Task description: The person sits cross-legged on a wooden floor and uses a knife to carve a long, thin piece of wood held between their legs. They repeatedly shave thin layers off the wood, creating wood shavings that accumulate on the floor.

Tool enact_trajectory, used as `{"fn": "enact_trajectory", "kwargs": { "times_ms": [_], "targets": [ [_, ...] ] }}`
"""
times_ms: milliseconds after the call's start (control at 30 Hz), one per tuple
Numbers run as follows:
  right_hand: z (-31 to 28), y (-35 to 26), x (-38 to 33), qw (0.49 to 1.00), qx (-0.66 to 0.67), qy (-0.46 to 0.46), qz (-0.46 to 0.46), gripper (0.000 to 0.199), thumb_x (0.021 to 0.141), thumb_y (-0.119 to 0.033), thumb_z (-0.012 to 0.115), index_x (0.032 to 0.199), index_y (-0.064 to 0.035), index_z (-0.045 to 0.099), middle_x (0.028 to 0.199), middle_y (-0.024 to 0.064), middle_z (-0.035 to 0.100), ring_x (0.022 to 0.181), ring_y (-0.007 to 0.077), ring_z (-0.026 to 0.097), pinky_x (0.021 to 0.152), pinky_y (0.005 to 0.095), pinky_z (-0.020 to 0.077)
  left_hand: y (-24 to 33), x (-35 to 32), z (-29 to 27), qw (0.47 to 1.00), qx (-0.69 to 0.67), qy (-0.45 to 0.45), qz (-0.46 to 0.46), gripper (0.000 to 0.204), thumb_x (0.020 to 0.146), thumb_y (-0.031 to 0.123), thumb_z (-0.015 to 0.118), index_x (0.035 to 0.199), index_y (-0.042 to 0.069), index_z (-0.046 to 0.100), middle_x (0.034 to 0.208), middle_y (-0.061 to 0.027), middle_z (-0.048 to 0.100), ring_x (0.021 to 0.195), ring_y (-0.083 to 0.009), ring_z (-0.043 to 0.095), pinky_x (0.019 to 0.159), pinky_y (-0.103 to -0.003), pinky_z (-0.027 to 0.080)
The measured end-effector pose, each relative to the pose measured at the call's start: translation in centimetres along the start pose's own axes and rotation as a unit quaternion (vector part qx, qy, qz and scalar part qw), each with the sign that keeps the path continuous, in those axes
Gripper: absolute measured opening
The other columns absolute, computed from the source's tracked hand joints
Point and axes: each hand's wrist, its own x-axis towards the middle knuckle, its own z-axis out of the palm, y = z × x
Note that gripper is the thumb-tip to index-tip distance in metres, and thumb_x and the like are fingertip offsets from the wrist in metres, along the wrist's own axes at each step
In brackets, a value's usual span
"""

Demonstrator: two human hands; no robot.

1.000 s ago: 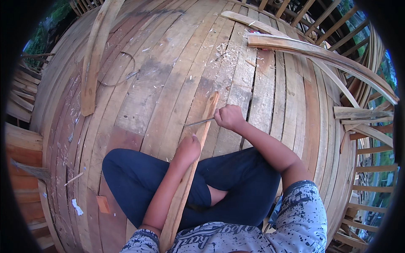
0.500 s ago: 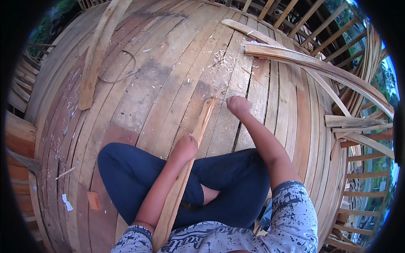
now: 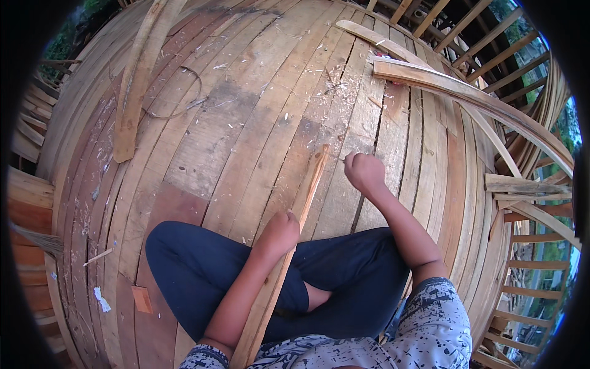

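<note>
Wooden strip (image 3: 274,283), long, pale brown, left hand (image 3: 281,232) clenched on it, right hand (image 3: 367,173) gripping thin tool (image 3: 342,160)

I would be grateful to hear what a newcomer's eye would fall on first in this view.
Probably the long, narrow, light-brown wooden strip slanting up through the middle, with the closed left hand on it and the right hand just to the right of its far end. Next might come the pale, thin wood shavings scattered beyond it, and the long brown board at the upper right.
</note>
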Motion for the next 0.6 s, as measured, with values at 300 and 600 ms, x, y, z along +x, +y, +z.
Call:
{"fn": "enact_trajectory", "kwargs": {
  "times_ms": [300, 600],
  "targets": [
    [2.8, -1.3, 1.3, 0.994, 0.094, -0.052, -0.036, 0.041, 0.092, -0.03, 0.05, 0.063, -0.0072, 0.067, 0.061, 0.0173, 0.066, 0.055, 0.0355, 0.067, 0.052, 0.0472, 0.054, 2.3, -1.3, -0.1, 0.994, 0.104, 0.03, 0.03, 0.05, 0.102, 0.023, 0.037, 0.085, -0.013, 0.066, 0.088, -0.0409, 0.062, 0.092, -0.055, 0.063, 0.089, -0.057, 0.049],
    [-3.5, -5.3, 1.8, 0.969, 0.11, -0.217, -0.049, 0.043, 0.096, -0.032, 0.046, 0.071, -0.0078, 0.071, 0.073, 0.0208, 0.07, 0.066, 0.0389, 0.07, 0.065, 0.0516, 0.0558, 1.1, -0.6, -0.6, 0.999, 0.044, 0.025, 0.015, 0.048, 0.102, 0.022, 0.036, 0.088, -0.012, 0.066, 0.089, -0.0395, 0.063, 0.091, -0.0542, 0.063, 0.086, -0.057, 0.051]
  ]
}}
